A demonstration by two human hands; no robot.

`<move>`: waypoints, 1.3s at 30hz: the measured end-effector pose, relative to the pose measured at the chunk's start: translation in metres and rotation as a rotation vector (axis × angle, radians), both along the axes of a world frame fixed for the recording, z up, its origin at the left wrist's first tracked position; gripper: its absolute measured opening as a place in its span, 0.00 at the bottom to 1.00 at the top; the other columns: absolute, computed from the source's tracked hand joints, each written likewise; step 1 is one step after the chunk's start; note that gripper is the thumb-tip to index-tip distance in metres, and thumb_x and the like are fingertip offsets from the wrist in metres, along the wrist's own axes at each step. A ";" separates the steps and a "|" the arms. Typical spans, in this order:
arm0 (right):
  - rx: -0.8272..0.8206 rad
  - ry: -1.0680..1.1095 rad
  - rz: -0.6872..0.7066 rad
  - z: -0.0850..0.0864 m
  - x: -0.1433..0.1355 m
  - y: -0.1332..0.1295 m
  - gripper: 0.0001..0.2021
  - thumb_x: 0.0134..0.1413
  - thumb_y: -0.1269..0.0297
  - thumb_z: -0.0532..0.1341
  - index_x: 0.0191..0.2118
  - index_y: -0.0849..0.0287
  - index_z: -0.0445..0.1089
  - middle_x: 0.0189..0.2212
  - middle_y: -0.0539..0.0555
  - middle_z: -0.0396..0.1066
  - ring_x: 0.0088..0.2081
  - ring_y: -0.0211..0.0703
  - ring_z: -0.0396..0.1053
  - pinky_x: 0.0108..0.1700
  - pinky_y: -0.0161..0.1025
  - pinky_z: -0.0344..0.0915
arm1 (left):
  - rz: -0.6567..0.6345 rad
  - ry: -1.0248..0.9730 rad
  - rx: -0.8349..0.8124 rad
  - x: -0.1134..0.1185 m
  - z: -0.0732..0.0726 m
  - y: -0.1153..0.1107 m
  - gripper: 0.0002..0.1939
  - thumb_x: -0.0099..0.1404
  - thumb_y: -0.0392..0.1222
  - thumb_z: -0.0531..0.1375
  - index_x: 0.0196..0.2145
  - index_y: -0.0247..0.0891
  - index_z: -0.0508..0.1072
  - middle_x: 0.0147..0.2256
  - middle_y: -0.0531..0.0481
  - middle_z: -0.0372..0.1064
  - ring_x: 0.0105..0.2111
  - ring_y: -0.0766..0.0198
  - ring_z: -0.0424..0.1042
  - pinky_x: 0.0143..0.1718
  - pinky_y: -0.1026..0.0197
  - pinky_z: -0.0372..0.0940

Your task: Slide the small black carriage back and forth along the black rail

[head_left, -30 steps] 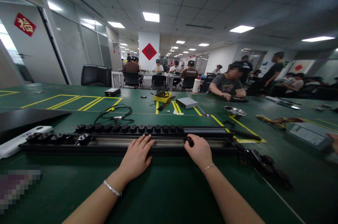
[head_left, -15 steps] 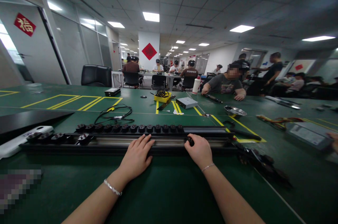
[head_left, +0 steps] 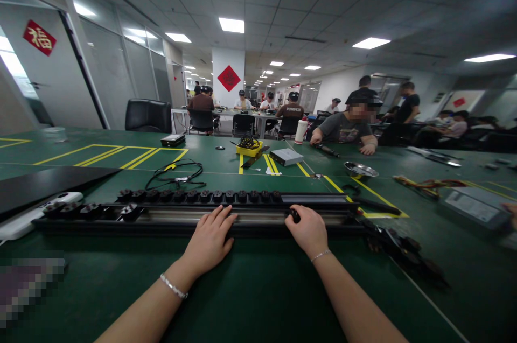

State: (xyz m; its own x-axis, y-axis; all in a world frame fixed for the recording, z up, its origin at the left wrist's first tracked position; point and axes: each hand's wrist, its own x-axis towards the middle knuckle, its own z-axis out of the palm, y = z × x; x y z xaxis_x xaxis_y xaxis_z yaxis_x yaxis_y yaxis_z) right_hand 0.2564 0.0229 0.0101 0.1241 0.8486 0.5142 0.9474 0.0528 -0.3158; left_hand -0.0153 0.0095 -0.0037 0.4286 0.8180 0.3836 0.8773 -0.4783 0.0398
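Observation:
Across the green table lies a long black rail [head_left: 260, 230] with a metallic channel. My left hand [head_left: 209, 238] rests on it near the middle, fingers stretched out over the channel. Further right, my right hand [head_left: 310, 231] has its fingers curled round a small black plug-like module [head_left: 295, 216], most of which is hidden. Several black modules with prongs facing up, such as the nearest one [head_left: 130, 211], sit at the left end of this rail. Just behind runs a second black rail [head_left: 317, 200], bearing a row of similar modules [head_left: 205, 196].
A white power strip [head_left: 24, 222] lies left, a cluster of black modules [head_left: 412, 251] right. Beyond are a coiled black cable [head_left: 196, 173], yellow box [head_left: 246, 151], grey metal box [head_left: 286, 157], metal dish [head_left: 361, 169] and power supply unit [head_left: 476, 207]. A person [head_left: 343, 130] sits opposite.
My right hand has shifted very slightly right along the rail with the black module. My left hand stays put. A standing person in the background has turned and lowered an arm.

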 end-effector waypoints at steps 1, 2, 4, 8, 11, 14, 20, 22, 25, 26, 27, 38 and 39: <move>-0.003 0.002 0.000 0.000 0.000 0.000 0.14 0.47 0.64 0.55 0.40 0.58 0.72 0.37 0.54 0.74 0.45 0.46 0.67 0.51 0.41 0.58 | 0.001 0.000 -0.001 0.000 0.000 0.000 0.28 0.59 0.41 0.54 0.57 0.46 0.57 0.62 0.50 0.50 0.61 0.54 0.48 0.57 0.48 0.49; -0.006 0.005 -0.001 0.001 -0.001 0.000 0.14 0.47 0.64 0.55 0.40 0.58 0.72 0.38 0.54 0.74 0.45 0.46 0.67 0.51 0.41 0.58 | 0.001 0.000 -0.001 0.000 0.000 0.000 0.28 0.59 0.41 0.54 0.57 0.46 0.57 0.62 0.50 0.50 0.61 0.54 0.48 0.57 0.48 0.49; -0.009 0.012 -0.002 0.001 -0.001 -0.001 0.14 0.47 0.64 0.55 0.40 0.58 0.72 0.38 0.54 0.74 0.45 0.46 0.67 0.51 0.41 0.58 | 0.001 0.000 0.001 -0.001 0.000 0.000 0.28 0.59 0.41 0.54 0.57 0.46 0.58 0.62 0.50 0.51 0.61 0.54 0.48 0.57 0.48 0.49; -0.005 0.019 -0.009 0.002 -0.001 -0.001 0.13 0.47 0.65 0.55 0.39 0.57 0.72 0.37 0.54 0.74 0.44 0.46 0.68 0.49 0.41 0.59 | 0.000 -0.002 0.004 -0.001 0.000 0.000 0.27 0.59 0.41 0.54 0.57 0.46 0.58 0.61 0.49 0.51 0.61 0.54 0.48 0.57 0.48 0.49; 0.005 0.017 -0.020 0.002 -0.001 -0.001 0.13 0.46 0.65 0.55 0.38 0.57 0.73 0.37 0.54 0.74 0.42 0.45 0.69 0.47 0.40 0.60 | 0.003 0.000 0.006 -0.001 0.000 0.000 0.27 0.59 0.41 0.54 0.57 0.46 0.58 0.61 0.49 0.52 0.61 0.54 0.49 0.57 0.48 0.50; 0.012 0.014 -0.028 0.002 0.000 0.000 0.14 0.46 0.65 0.54 0.38 0.58 0.73 0.37 0.54 0.74 0.39 0.44 0.69 0.44 0.39 0.61 | 0.003 0.000 0.012 -0.001 0.000 0.001 0.27 0.59 0.41 0.54 0.57 0.46 0.58 0.61 0.50 0.52 0.61 0.54 0.49 0.57 0.47 0.50; 0.037 -0.007 -0.020 -0.001 0.002 0.001 0.14 0.46 0.65 0.54 0.38 0.59 0.72 0.37 0.54 0.74 0.39 0.44 0.69 0.46 0.39 0.60 | -0.002 -0.003 0.020 -0.001 -0.002 0.001 0.28 0.58 0.40 0.54 0.57 0.46 0.58 0.61 0.49 0.52 0.61 0.54 0.49 0.57 0.48 0.51; 0.049 -0.017 -0.018 -0.002 0.003 0.002 0.14 0.46 0.65 0.54 0.38 0.59 0.72 0.38 0.55 0.73 0.40 0.44 0.69 0.47 0.39 0.59 | -0.002 -0.001 0.019 -0.001 -0.002 0.002 0.28 0.58 0.41 0.54 0.57 0.46 0.58 0.61 0.50 0.51 0.61 0.54 0.49 0.57 0.48 0.50; 0.052 -0.015 -0.024 -0.003 0.004 0.002 0.13 0.46 0.65 0.54 0.37 0.59 0.73 0.37 0.54 0.73 0.40 0.44 0.69 0.47 0.39 0.59 | 0.001 -0.002 0.014 -0.001 -0.002 0.002 0.28 0.58 0.41 0.54 0.57 0.46 0.58 0.61 0.50 0.51 0.61 0.54 0.48 0.57 0.47 0.50; 0.052 -0.012 -0.027 -0.003 0.004 0.002 0.13 0.46 0.65 0.54 0.37 0.59 0.73 0.37 0.54 0.73 0.40 0.44 0.69 0.47 0.39 0.59 | 0.001 -0.004 0.014 -0.001 -0.002 0.002 0.28 0.58 0.40 0.54 0.57 0.46 0.58 0.61 0.50 0.51 0.61 0.54 0.48 0.57 0.47 0.50; 0.052 -0.008 -0.029 -0.002 0.004 0.002 0.13 0.46 0.65 0.54 0.37 0.59 0.73 0.37 0.54 0.73 0.40 0.44 0.69 0.47 0.39 0.59 | 0.000 -0.006 0.015 -0.001 -0.002 0.002 0.28 0.58 0.40 0.54 0.57 0.46 0.58 0.61 0.50 0.51 0.61 0.54 0.49 0.57 0.47 0.50; 0.014 0.011 -0.058 0.000 0.003 0.001 0.14 0.46 0.65 0.54 0.38 0.59 0.72 0.38 0.56 0.73 0.40 0.45 0.69 0.45 0.39 0.60 | -0.002 -0.007 0.014 -0.001 -0.002 0.002 0.27 0.58 0.41 0.54 0.57 0.46 0.58 0.61 0.50 0.52 0.61 0.54 0.48 0.57 0.47 0.51; 0.009 0.015 -0.062 0.000 0.003 0.001 0.15 0.46 0.65 0.54 0.39 0.60 0.72 0.38 0.56 0.73 0.40 0.45 0.69 0.45 0.39 0.60 | -0.003 -0.006 0.015 -0.001 -0.002 0.002 0.27 0.58 0.41 0.54 0.57 0.46 0.58 0.61 0.50 0.52 0.61 0.54 0.48 0.57 0.47 0.51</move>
